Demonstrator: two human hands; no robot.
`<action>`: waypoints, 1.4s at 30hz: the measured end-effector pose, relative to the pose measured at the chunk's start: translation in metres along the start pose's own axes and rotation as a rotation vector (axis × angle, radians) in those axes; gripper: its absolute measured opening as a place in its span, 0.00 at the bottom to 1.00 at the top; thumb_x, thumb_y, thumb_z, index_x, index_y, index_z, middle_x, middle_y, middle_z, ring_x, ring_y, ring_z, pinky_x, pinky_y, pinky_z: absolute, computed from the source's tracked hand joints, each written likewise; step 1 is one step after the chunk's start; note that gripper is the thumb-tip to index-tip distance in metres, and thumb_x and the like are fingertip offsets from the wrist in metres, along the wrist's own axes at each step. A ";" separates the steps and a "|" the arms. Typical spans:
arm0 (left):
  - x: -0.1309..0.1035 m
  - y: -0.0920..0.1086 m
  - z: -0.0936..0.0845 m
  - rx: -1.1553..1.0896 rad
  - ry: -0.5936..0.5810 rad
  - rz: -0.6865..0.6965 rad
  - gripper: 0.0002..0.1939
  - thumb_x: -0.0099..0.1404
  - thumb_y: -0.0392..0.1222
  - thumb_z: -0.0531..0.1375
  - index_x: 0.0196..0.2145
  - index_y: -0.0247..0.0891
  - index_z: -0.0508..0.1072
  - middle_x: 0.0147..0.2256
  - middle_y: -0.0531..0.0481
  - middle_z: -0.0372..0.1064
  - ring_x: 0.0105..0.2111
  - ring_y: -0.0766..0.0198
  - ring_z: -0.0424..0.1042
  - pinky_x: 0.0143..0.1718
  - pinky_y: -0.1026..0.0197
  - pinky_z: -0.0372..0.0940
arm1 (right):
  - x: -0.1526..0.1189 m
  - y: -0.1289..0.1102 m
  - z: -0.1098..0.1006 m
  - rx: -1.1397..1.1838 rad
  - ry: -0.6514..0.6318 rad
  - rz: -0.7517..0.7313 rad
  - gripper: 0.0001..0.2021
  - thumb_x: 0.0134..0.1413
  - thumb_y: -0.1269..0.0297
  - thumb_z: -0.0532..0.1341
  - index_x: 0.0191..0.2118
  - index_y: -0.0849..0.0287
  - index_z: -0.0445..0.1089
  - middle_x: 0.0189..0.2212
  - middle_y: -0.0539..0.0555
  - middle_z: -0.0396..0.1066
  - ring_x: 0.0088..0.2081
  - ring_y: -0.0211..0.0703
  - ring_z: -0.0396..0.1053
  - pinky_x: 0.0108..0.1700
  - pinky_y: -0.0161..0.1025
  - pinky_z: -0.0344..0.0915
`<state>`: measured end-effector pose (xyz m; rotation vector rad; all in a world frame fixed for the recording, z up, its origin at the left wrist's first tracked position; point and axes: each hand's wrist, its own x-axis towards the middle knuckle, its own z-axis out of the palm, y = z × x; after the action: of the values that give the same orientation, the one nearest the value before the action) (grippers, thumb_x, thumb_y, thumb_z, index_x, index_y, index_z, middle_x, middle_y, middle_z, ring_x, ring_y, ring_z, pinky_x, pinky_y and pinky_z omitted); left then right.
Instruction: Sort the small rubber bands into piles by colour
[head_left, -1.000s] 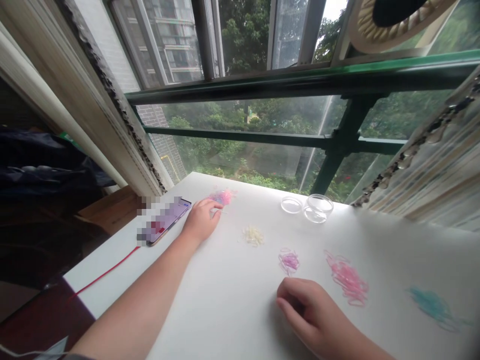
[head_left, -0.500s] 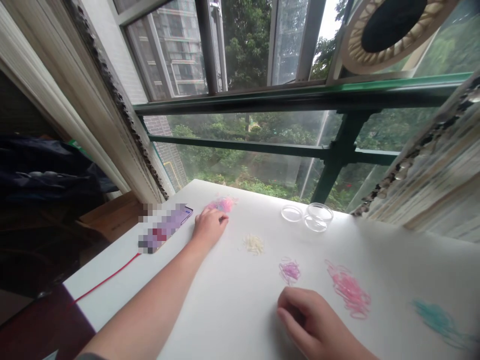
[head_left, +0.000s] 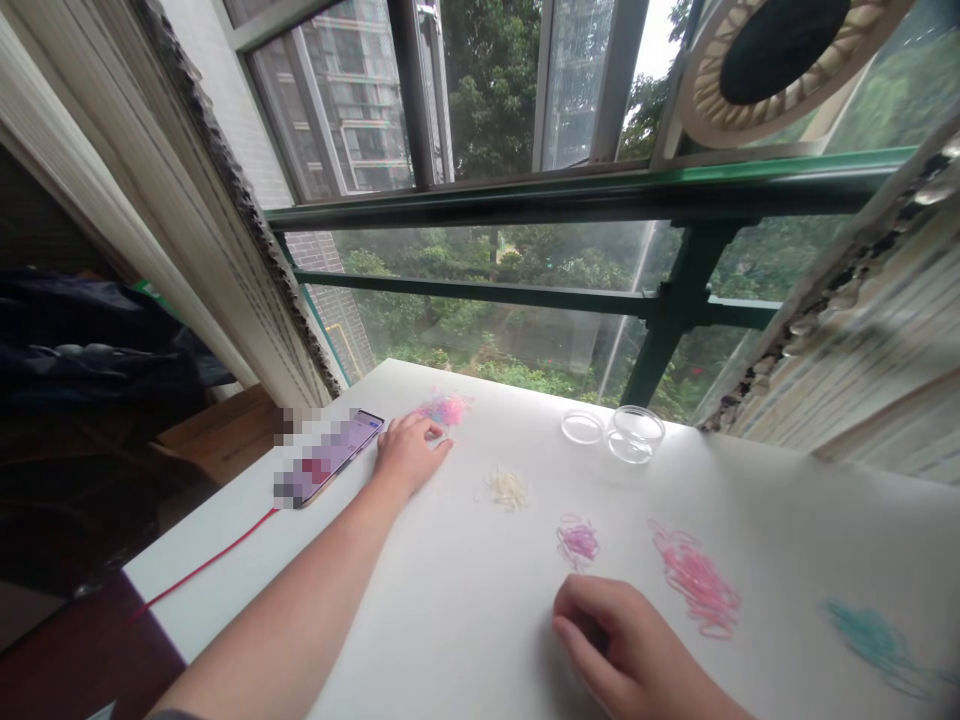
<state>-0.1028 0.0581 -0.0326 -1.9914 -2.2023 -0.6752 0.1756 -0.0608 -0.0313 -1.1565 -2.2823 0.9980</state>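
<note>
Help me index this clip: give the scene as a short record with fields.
Left hand: curled at the mixed-colour pile of thin bands
Right hand: loosely curled, nearest purple band pile
Held items: cannot tell
Other piles: pale yellow band pile, pink band pile, teal band pile
Surface: white tabletop
Containers: clear round dishes, near far edge
Device: lit phone, red cable

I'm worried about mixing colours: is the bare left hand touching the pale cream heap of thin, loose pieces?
Apart. The head view shows a strip of white tabletop between the left hand and the pale cream heap.
</note>
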 end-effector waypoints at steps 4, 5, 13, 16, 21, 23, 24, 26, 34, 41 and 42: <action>-0.001 0.001 0.001 -0.009 0.032 0.050 0.09 0.55 0.48 0.60 0.33 0.45 0.74 0.41 0.51 0.69 0.45 0.54 0.64 0.46 0.52 0.57 | 0.000 0.001 0.001 0.006 0.002 0.002 0.07 0.49 0.69 0.53 0.24 0.57 0.55 0.20 0.47 0.57 0.23 0.35 0.55 0.27 0.32 0.52; -0.001 0.001 0.001 -0.012 0.037 0.069 0.08 0.55 0.46 0.59 0.33 0.46 0.74 0.41 0.51 0.69 0.45 0.55 0.64 0.45 0.53 0.57 | 0.000 0.001 0.001 0.005 0.003 0.003 0.07 0.49 0.69 0.53 0.24 0.57 0.55 0.20 0.47 0.57 0.23 0.35 0.56 0.27 0.32 0.52; 0.000 0.001 0.002 -0.014 0.042 0.117 0.07 0.57 0.43 0.57 0.31 0.46 0.76 0.40 0.51 0.70 0.43 0.56 0.65 0.43 0.54 0.58 | 0.000 -0.001 0.001 0.006 0.007 0.003 0.07 0.50 0.68 0.53 0.23 0.57 0.55 0.20 0.46 0.57 0.23 0.35 0.55 0.26 0.32 0.52; 0.002 0.001 0.004 -0.015 0.046 0.120 0.08 0.58 0.43 0.57 0.31 0.46 0.77 0.40 0.51 0.70 0.42 0.57 0.65 0.42 0.54 0.59 | -0.001 0.000 0.001 0.001 0.010 0.001 0.07 0.51 0.68 0.53 0.24 0.57 0.55 0.20 0.47 0.57 0.23 0.35 0.56 0.27 0.33 0.52; 0.004 0.005 0.004 0.019 0.023 0.090 0.07 0.58 0.44 0.57 0.30 0.46 0.76 0.41 0.51 0.68 0.44 0.56 0.63 0.43 0.54 0.59 | -0.002 0.002 0.002 0.010 0.015 -0.008 0.07 0.52 0.69 0.52 0.24 0.57 0.55 0.20 0.46 0.57 0.24 0.35 0.56 0.27 0.32 0.52; 0.004 0.008 0.004 0.046 0.001 0.074 0.07 0.58 0.44 0.57 0.31 0.45 0.75 0.43 0.50 0.67 0.45 0.55 0.62 0.44 0.54 0.58 | -0.003 0.002 0.002 0.018 0.018 -0.007 0.08 0.52 0.69 0.52 0.24 0.57 0.55 0.20 0.46 0.57 0.24 0.34 0.55 0.27 0.32 0.52; 0.003 0.010 0.003 0.060 -0.011 0.070 0.07 0.59 0.43 0.57 0.31 0.45 0.75 0.43 0.50 0.67 0.46 0.55 0.62 0.44 0.53 0.58 | -0.003 0.002 0.002 0.021 0.021 -0.006 0.08 0.53 0.69 0.52 0.24 0.57 0.55 0.20 0.46 0.58 0.24 0.34 0.55 0.27 0.32 0.52; 0.002 0.012 0.004 0.084 -0.033 0.075 0.07 0.60 0.42 0.56 0.32 0.44 0.74 0.45 0.48 0.65 0.47 0.54 0.60 0.46 0.52 0.57 | -0.003 0.001 0.001 0.023 0.023 -0.001 0.08 0.53 0.68 0.52 0.24 0.58 0.56 0.20 0.46 0.58 0.24 0.35 0.56 0.27 0.32 0.53; -0.003 0.013 0.004 -0.004 0.040 0.162 0.07 0.63 0.39 0.51 0.33 0.40 0.69 0.47 0.45 0.64 0.50 0.53 0.58 0.50 0.49 0.55 | -0.005 -0.002 0.001 -0.002 0.028 -0.014 0.08 0.54 0.68 0.52 0.25 0.58 0.57 0.20 0.47 0.58 0.24 0.35 0.56 0.27 0.33 0.53; -0.030 0.048 -0.012 -0.251 -0.015 0.527 0.08 0.64 0.38 0.50 0.35 0.39 0.68 0.47 0.46 0.64 0.51 0.58 0.58 0.53 0.54 0.53 | -0.003 -0.001 0.001 -0.012 0.027 -0.022 0.07 0.53 0.69 0.52 0.25 0.58 0.58 0.20 0.46 0.58 0.24 0.35 0.56 0.27 0.33 0.52; -0.034 0.053 -0.013 -0.262 -0.050 0.563 0.08 0.64 0.38 0.51 0.35 0.39 0.69 0.48 0.46 0.64 0.52 0.58 0.58 0.53 0.54 0.54 | -0.003 -0.001 0.001 -0.012 0.027 -0.020 0.07 0.53 0.69 0.52 0.25 0.58 0.57 0.20 0.46 0.58 0.24 0.34 0.55 0.27 0.33 0.52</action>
<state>-0.0498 0.0241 -0.0202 -2.6097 -1.5009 -0.8601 0.1764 -0.0640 -0.0309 -1.1429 -2.2776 0.9564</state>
